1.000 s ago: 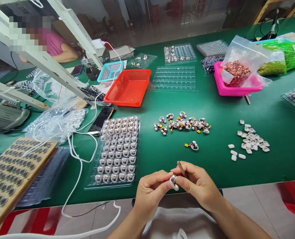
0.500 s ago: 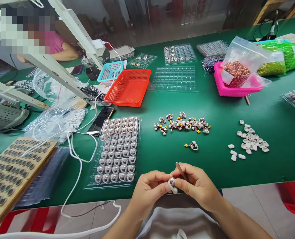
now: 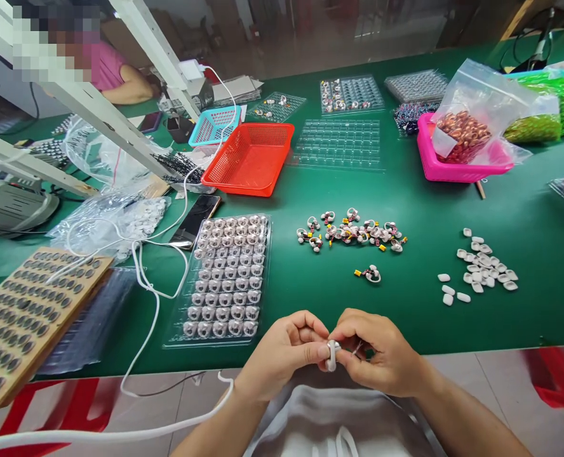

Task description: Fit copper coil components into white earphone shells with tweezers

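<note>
Two bare hands meet at the near edge of the bench (image 3: 420,317), in front of the wearer's body, with one white looped piece (image 3: 331,357) between them. Its long axis runs roughly away from the wearer, across the line joining the hands. Left hand (image 3: 289,352): grip pinched on the piece's left side, thumb laid flat against it. Right hand (image 3: 382,355): grip closed at its right side, fingertips touching; a slim item (image 3: 357,348) shows among the curled fingers, kind unclear. Neither hand is nearer; both are in contact.

Next outward, a single wired piece (image 3: 372,273) lies ahead and slightly right, nearer the right hand. Left of it, a clear tray of silvery shells (image 3: 222,298) sits nearer the left hand; white caps (image 3: 489,266) lie off to the right. Beyond are a wired cluster (image 3: 362,232), then a red basket (image 3: 248,162), farther left.
</note>
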Motion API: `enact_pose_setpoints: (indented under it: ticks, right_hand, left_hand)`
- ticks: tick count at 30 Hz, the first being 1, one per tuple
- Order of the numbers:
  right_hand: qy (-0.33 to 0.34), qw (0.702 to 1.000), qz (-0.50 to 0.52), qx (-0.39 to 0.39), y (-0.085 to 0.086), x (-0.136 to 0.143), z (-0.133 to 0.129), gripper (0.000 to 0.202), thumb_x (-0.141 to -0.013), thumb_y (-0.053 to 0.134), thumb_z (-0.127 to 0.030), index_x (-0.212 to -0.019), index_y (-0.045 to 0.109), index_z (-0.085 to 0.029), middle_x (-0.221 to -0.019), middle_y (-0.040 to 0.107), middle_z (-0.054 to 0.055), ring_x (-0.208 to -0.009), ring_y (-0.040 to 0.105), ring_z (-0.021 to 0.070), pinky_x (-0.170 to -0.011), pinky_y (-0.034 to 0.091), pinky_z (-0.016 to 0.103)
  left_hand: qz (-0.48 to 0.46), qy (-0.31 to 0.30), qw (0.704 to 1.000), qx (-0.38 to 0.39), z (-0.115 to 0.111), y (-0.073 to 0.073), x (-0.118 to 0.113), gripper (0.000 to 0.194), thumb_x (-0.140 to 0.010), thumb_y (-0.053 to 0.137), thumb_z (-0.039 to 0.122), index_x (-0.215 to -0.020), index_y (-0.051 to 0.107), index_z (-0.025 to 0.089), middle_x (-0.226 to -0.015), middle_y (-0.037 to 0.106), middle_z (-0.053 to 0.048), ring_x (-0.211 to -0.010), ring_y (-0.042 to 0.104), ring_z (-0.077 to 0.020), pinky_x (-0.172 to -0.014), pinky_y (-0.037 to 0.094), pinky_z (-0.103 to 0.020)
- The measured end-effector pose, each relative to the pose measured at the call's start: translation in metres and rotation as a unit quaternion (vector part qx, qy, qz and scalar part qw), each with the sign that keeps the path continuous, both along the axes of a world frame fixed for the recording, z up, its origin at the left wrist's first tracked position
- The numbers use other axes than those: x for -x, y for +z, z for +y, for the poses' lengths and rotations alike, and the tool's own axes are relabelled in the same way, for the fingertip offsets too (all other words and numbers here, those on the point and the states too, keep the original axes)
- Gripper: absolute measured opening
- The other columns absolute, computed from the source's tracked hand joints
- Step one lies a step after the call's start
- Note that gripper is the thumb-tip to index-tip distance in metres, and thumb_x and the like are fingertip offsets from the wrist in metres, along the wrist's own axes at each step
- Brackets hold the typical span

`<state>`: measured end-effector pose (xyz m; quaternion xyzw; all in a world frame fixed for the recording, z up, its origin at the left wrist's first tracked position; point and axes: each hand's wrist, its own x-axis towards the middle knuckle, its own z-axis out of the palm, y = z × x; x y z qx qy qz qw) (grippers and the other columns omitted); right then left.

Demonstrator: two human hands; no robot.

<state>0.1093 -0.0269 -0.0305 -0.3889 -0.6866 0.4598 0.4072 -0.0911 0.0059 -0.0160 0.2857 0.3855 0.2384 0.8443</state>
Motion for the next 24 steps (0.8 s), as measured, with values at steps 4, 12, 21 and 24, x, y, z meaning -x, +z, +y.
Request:
enact_pose_setpoints:
  ticks: [4, 12, 21, 24]
  right_hand:
    - [0.042, 0.997, -0.065, 0.007, 0.006, -0.004, 0.001, 0.012, -0.088, 0.061, -0.014, -0.099, 0.065, -0.018, -0.083, 0.063, 0.002, -0.07, 0.056, 0.0126, -0.06, 0.041, 0.023]
    - [0.085, 0.994, -0.072, 0.007, 0.014, -0.007, 0.007, 0.017, -0.094, 0.058, -0.016, -0.105, 0.069, -0.02, -0.082, 0.065, 0.002, -0.07, 0.055, 0.0139, -0.063, 0.04, 0.025]
    - [-0.02, 0.995, 0.091, 0.032, -0.005, 0.003, -0.006, 0.018, -0.096, 0.061, -0.028, -0.111, 0.07, -0.023, -0.088, 0.066, 0.005, -0.078, 0.061, 0.0162, -0.067, 0.047, 0.025]
    - [-0.044, 0.991, 0.12, 0.038, -0.01, 0.01, -0.011, 0.021, -0.096, 0.059, -0.037, -0.106, 0.07, -0.022, -0.084, 0.064, 0.004, -0.067, 0.057, 0.0145, -0.058, 0.045, 0.024]
  left_hand:
    - [0.01, -0.009, 1.0, 0.007, 0.0, -0.001, 0.001, 0.037, -0.069, 0.089, 0.026, -0.086, 0.059, 0.012, -0.063, 0.072, -0.003, -0.054, 0.066, -0.0112, -0.056, 0.051, -0.021]
    - [0.015, -0.036, 0.999, -0.002, 0.002, 0.002, -0.003, 0.041, -0.072, 0.087, 0.028, -0.092, 0.054, 0.014, -0.066, 0.072, -0.003, -0.056, 0.066, -0.0127, -0.056, 0.052, -0.023]
    - [0.069, 0.032, 0.972, -0.224, -0.014, -0.003, -0.008, 0.067, -0.058, 0.095, 0.027, -0.118, 0.066, 0.025, -0.1, 0.064, -0.003, -0.093, 0.063, -0.0179, -0.084, 0.051, -0.029]
    - [0.118, 0.036, 0.924, -0.363, -0.017, -0.006, -0.01, 0.072, -0.059, 0.095, 0.029, -0.125, 0.068, 0.031, -0.123, 0.062, -0.008, -0.115, 0.059, -0.026, -0.102, 0.046, -0.037]
